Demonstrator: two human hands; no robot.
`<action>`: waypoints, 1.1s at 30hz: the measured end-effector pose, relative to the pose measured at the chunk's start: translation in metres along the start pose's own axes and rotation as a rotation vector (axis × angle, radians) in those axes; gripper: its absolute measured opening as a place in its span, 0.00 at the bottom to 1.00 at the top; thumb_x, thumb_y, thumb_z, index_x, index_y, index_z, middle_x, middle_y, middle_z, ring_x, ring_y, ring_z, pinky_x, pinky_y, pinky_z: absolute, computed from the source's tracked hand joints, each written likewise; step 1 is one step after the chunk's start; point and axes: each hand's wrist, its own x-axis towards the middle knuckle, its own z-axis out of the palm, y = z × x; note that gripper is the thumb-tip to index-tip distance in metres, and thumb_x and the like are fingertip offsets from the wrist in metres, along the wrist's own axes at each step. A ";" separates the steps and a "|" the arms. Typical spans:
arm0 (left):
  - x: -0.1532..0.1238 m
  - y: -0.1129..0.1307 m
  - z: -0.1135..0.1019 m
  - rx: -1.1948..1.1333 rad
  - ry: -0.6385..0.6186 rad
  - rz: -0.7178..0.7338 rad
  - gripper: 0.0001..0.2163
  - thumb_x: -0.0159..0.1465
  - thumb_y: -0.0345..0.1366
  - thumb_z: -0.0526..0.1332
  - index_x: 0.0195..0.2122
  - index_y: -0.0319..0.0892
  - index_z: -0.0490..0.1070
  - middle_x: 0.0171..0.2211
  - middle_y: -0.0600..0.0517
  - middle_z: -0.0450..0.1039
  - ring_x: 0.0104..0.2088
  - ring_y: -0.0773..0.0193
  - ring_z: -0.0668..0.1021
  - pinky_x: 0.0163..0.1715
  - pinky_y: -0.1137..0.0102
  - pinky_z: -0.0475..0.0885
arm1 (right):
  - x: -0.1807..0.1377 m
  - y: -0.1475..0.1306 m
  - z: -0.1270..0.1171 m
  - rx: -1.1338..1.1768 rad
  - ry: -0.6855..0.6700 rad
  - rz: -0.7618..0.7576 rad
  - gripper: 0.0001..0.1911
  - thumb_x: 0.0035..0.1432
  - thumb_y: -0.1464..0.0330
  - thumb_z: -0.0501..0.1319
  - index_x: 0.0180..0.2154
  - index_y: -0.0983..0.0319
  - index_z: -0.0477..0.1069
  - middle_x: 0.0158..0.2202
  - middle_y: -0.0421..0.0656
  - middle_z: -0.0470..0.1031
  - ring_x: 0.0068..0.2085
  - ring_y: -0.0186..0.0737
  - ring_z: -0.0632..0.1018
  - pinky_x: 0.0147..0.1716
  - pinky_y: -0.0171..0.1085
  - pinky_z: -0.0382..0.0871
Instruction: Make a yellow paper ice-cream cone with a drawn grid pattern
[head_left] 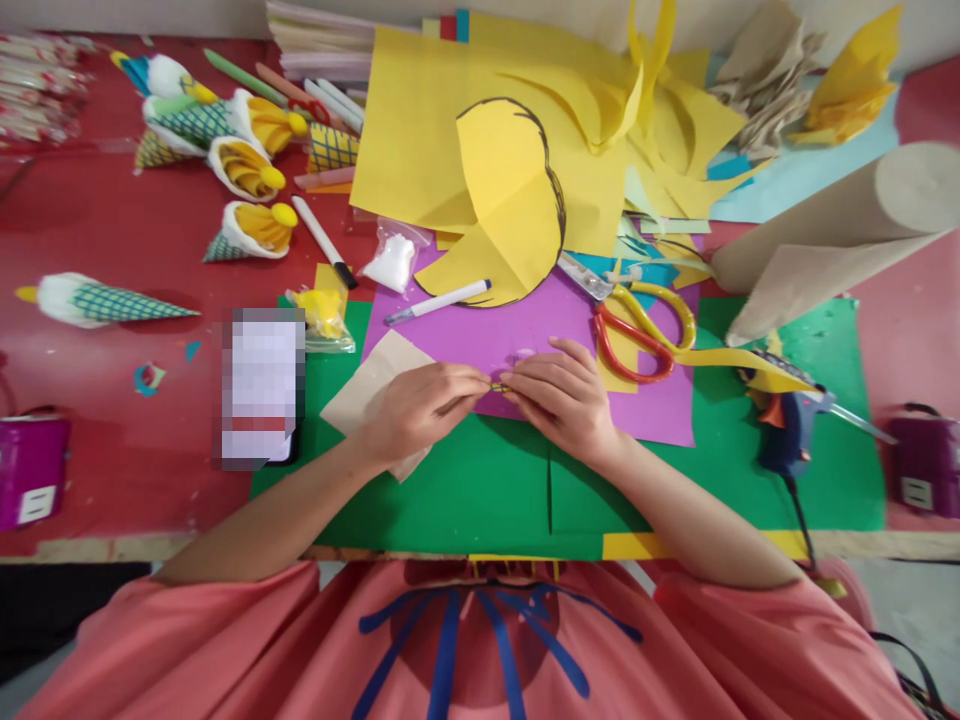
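My left hand (424, 405) and my right hand (568, 405) meet over the purple sheet (652, 410), fingertips pinched. Between them shows a small yellow piece with dark markings (497, 386), mostly hidden by my fingers. Under my left hand lies a beige paper (375, 385). Just beyond my hands, a white marker (439, 302) rests across the lower edge of a yellow paper shape outlined in black (517, 200). Scissors with red and yellow handles (637, 335) lie to the right of it, near my right hand.
At the left are a phone (262, 385), several decorated paper cones (251, 230) and a bag of yellow clay (322, 312). A glue gun (787, 430) lies on the green mat (465, 500) at the right, with a beige paper roll (832, 215) behind. Yellow sheets (412, 130) cover the back.
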 end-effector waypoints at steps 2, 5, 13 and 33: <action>0.002 0.003 0.000 -0.036 0.032 -0.049 0.08 0.61 0.28 0.63 0.41 0.42 0.71 0.36 0.53 0.80 0.38 0.69 0.81 0.42 0.76 0.76 | 0.001 0.000 0.000 0.003 0.010 0.001 0.06 0.59 0.70 0.62 0.40 0.59 0.75 0.35 0.40 0.81 0.38 0.35 0.80 0.49 0.43 0.69; 0.003 0.006 0.000 -0.122 0.059 -0.226 0.10 0.61 0.33 0.64 0.43 0.43 0.72 0.36 0.54 0.80 0.34 0.70 0.81 0.38 0.77 0.77 | 0.001 0.000 0.000 0.008 0.022 0.002 0.05 0.59 0.70 0.63 0.39 0.60 0.74 0.34 0.40 0.81 0.37 0.35 0.80 0.49 0.43 0.70; 0.007 0.007 0.001 -0.179 0.063 -0.279 0.04 0.60 0.32 0.65 0.36 0.42 0.76 0.32 0.55 0.81 0.31 0.71 0.81 0.34 0.79 0.76 | 0.002 0.000 0.000 0.022 0.014 0.025 0.05 0.59 0.69 0.62 0.39 0.58 0.74 0.34 0.40 0.81 0.37 0.35 0.80 0.49 0.43 0.70; 0.002 0.004 -0.003 -0.020 0.014 -0.032 0.10 0.62 0.29 0.62 0.44 0.45 0.72 0.35 0.55 0.81 0.34 0.69 0.82 0.37 0.76 0.76 | 0.002 -0.001 0.000 0.093 0.016 0.000 0.07 0.60 0.71 0.61 0.41 0.58 0.75 0.36 0.42 0.82 0.39 0.35 0.80 0.50 0.44 0.70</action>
